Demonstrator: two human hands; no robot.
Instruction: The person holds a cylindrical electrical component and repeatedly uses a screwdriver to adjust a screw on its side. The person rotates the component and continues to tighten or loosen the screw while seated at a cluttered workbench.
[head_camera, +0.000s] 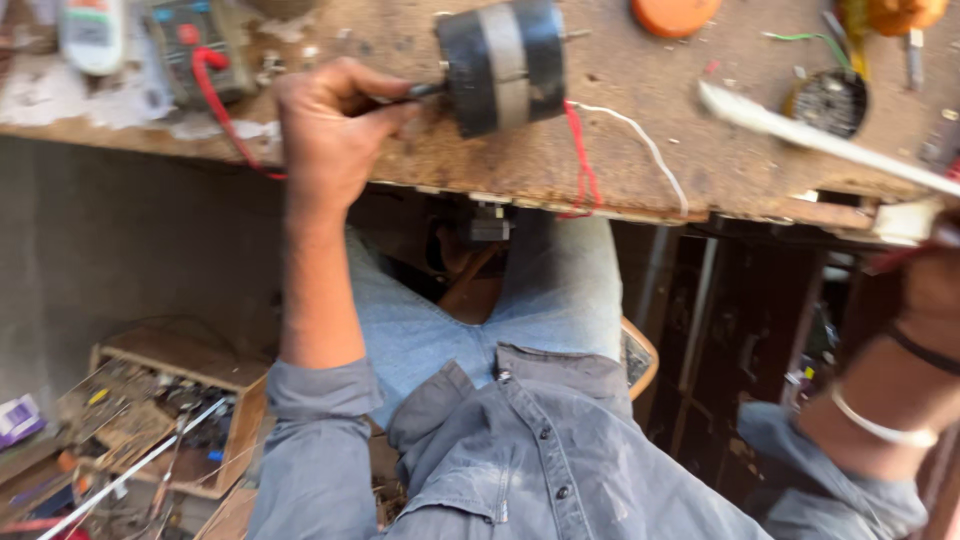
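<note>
— Looking down, what does the left hand (330, 125) have?

— Its fingers are pinched on the thin shaft of a small electric motor (503, 65), a black drum with a grey band, lying on its side near the front edge of the worn wooden surface (640, 150).

— Wires?

— A red wire (580, 165) and a white wire (640, 140) run from the motor over the edge.

— And the right hand (935, 285)?

— It sits at the far right edge, blurred and partly cut off; I cannot tell whether it grips anything. A white stick (820, 140) slants just above it.

— Anything else?

— A meter (195, 50) with a red lead lies beyond the left hand, and a wooden box (175, 410) of scraps stands on the floor.
</note>
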